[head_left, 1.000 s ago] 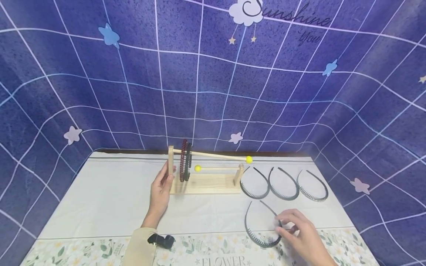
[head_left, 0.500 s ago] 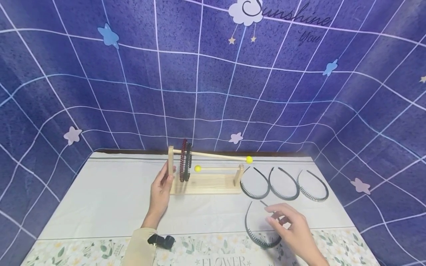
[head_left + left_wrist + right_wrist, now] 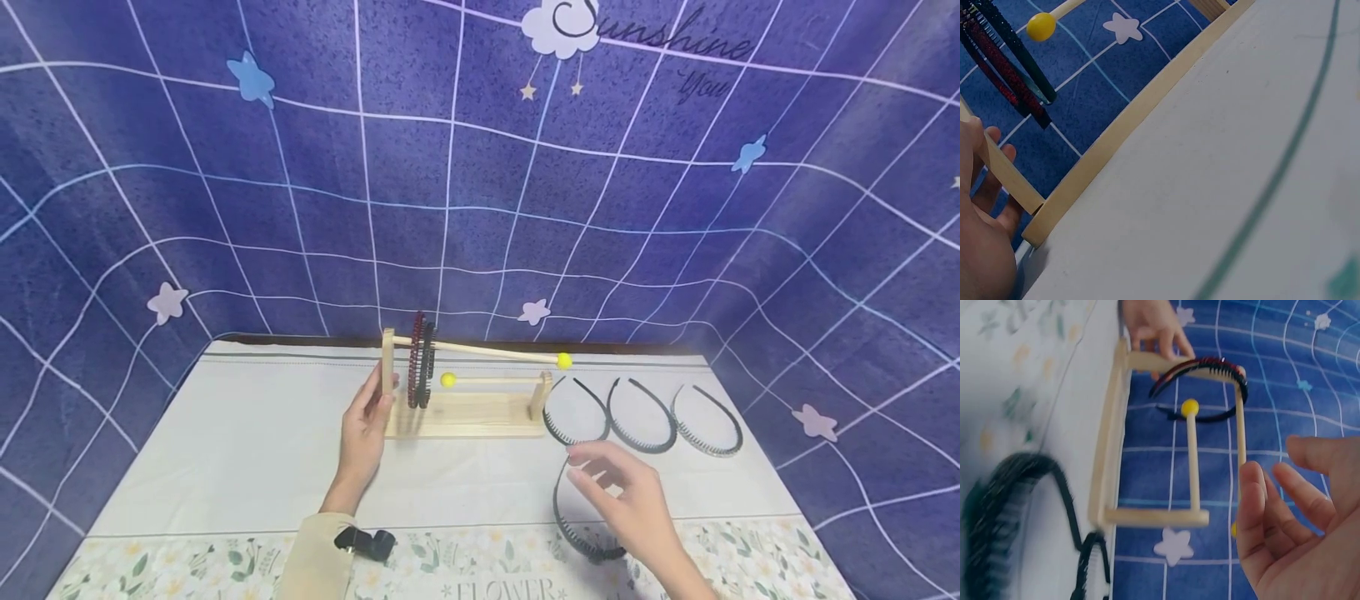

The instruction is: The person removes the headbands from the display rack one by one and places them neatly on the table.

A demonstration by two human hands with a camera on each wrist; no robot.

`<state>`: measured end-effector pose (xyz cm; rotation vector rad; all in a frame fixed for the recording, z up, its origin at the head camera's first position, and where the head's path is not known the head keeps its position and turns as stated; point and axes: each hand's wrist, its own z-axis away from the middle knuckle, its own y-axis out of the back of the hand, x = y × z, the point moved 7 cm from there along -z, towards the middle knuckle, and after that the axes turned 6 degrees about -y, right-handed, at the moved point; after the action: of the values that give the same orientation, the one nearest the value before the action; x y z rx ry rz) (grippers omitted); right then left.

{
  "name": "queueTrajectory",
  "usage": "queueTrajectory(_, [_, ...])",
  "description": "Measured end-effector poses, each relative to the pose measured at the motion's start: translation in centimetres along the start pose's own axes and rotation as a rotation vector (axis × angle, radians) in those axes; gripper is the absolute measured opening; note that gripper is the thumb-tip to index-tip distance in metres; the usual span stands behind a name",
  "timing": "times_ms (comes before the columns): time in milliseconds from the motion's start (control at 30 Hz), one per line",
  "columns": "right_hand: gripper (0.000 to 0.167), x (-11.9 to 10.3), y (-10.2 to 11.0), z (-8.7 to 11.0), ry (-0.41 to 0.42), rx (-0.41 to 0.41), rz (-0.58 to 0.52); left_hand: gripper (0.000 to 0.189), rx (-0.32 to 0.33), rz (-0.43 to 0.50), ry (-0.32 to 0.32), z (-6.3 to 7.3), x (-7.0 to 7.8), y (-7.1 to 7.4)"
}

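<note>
My left hand point(image 3: 363, 429) grips the left upright point(image 3: 387, 362) of a wooden headband stand point(image 3: 480, 421), fingers behind the post. Over its upper rod hang a dark red headband point(image 3: 415, 362) and a black headband point(image 3: 428, 367), close together near that post. Yellow balls cap the upper rod point(image 3: 495, 351) and the lower rod point(image 3: 495, 380). My right hand point(image 3: 626, 500) hovers above a black toothed headband point(image 3: 576, 537) lying on the table, hiding part of its right side. In the right wrist view, the right hand's fingers point(image 3: 1310, 494) are loosely bent around nothing.
Three more toothed headbands lie in a row right of the stand: a left one point(image 3: 552, 425), a middle one point(image 3: 651, 449) and a right one point(image 3: 716, 452). A white cloth with a flowered border point(image 3: 247, 554) covers the table. Blue grid-patterned fabric point(image 3: 480, 225) rises behind and at both sides.
My right hand has moved left and away from me, leaving the front headband's right edge and passing over it. That headband stays put. The left hand keeps its hold on the stand.
</note>
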<state>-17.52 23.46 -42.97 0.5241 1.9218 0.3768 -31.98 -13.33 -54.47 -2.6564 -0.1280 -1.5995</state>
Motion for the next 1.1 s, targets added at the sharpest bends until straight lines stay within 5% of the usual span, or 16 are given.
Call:
queueTrajectory(467, [0.029,-4.2,-3.5,-2.6,0.056,-0.008,-0.129,0.056,-0.003,-0.012,0.008,0.1,0.1,-0.1])
queueTrajectory(1100, [0.046,-5.1,-8.3,-5.6,-0.058,-0.056,-0.271,0.055,-0.005,-0.002,0.007,0.0,0.4,-0.1])
